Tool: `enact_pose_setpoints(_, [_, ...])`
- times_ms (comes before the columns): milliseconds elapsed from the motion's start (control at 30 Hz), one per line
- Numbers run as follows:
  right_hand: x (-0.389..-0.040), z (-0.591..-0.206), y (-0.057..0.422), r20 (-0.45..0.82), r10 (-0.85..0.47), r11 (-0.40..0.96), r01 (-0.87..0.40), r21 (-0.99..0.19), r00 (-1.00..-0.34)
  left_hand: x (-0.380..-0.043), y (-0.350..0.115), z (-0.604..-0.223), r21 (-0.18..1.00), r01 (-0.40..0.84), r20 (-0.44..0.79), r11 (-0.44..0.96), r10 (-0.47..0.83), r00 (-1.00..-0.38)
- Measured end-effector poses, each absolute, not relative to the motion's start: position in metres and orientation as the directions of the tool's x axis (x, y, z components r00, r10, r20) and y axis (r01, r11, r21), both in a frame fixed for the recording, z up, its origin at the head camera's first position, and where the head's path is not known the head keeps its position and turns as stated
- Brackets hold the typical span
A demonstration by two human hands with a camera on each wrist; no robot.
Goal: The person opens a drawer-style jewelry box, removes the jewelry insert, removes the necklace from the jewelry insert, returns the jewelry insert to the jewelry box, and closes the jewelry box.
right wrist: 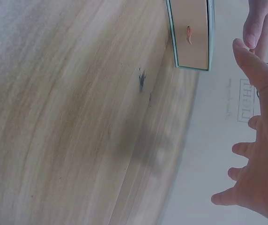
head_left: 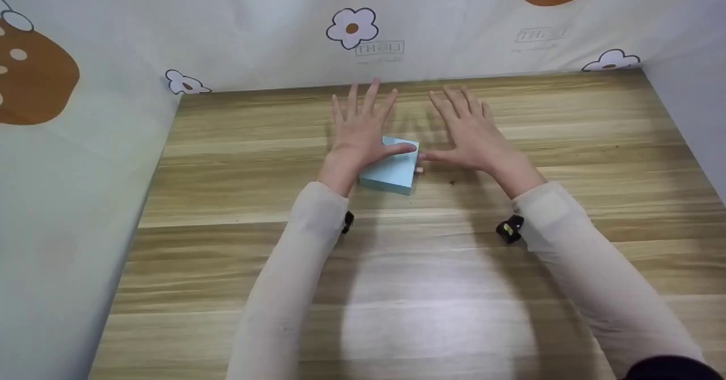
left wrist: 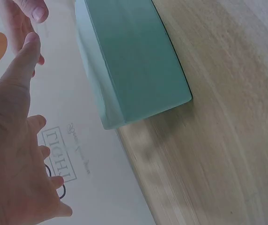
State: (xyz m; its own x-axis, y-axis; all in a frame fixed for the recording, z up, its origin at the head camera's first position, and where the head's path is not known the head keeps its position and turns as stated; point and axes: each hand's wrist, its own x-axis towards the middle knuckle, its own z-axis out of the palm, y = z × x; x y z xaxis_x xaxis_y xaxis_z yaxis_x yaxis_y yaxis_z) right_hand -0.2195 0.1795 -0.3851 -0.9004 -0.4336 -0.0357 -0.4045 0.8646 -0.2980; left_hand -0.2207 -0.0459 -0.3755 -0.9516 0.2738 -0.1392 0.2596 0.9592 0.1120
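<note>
A light blue box [head_left: 391,170] lies on the wooden table between the two hands. Its long blue side [left wrist: 138,61] fills the upper part of the left wrist view. In the right wrist view its peach-coloured end panel [right wrist: 191,51] carries a small ribbon tab [right wrist: 189,35]. Fingers spread, my left hand [head_left: 358,133] hovers over the box's left part, its thumb above the top. My right hand [head_left: 473,136] is held just right of the box, fingers also spread, thumb pointing toward the left thumb. Neither hand grips anything. The left hand hides the box's far left corner.
The wooden table [head_left: 255,255] meets a pale cloth wall [head_left: 272,39] with flower prints just beyond the fingertips. More cloth stands at the left and right sides. Dark marks [right wrist: 142,79] show on the wood near the box. A black wrist device [head_left: 510,229] sits at the right cuff.
</note>
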Motion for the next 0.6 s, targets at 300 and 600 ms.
enact_pose_setpoints(300, [-0.214,-0.384,0.178,-0.047,-0.471,0.845,-0.436,-0.308,-0.881,-0.218,-0.048,-0.378,0.156,0.281,-0.15,0.947,0.304,-0.941])
enact_pose_setpoints(600, [-0.208,-0.388,0.176,-0.099,-0.468,0.848,-0.415,-0.33,-0.878,-0.213,-0.051,-0.382,0.183,0.307,-0.162,0.934,0.337,-0.928])
